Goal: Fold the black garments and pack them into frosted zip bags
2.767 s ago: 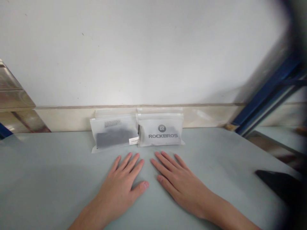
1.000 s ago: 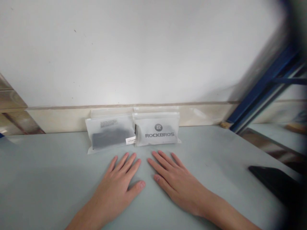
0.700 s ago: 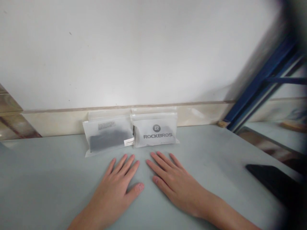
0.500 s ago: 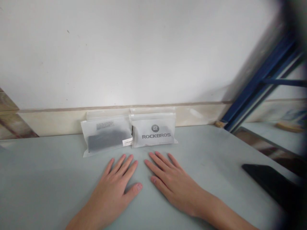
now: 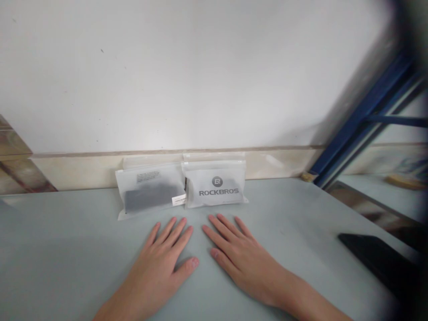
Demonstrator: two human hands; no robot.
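My left hand (image 5: 157, 263) lies flat on the pale blue-green table (image 5: 67, 249), fingers spread, holding nothing. Beside it on the right, my right hand (image 5: 237, 256) rests palm down, its fingers apart and also without anything in them. Just beyond my left fingertips a frosted pouch (image 5: 150, 194) with a dark item inside and a small white label leans toward the wall. Another frosted pouch (image 5: 217, 185), printed ROCKBROS, stands to its right, beyond my right fingertips. Behind these two, the top edges of more pouches show.
A white wall (image 5: 200, 76) with a tiled strip (image 5: 87, 171) runs behind the table. A black flat object (image 5: 374, 258) lies at the right. Blue metal framing (image 5: 364, 109) rises at the table's right back corner, with another surface beyond it.
Both hands have stayed in place on the table. The view has shifted slightly, so the pouches and wall appear a little further right and lower.
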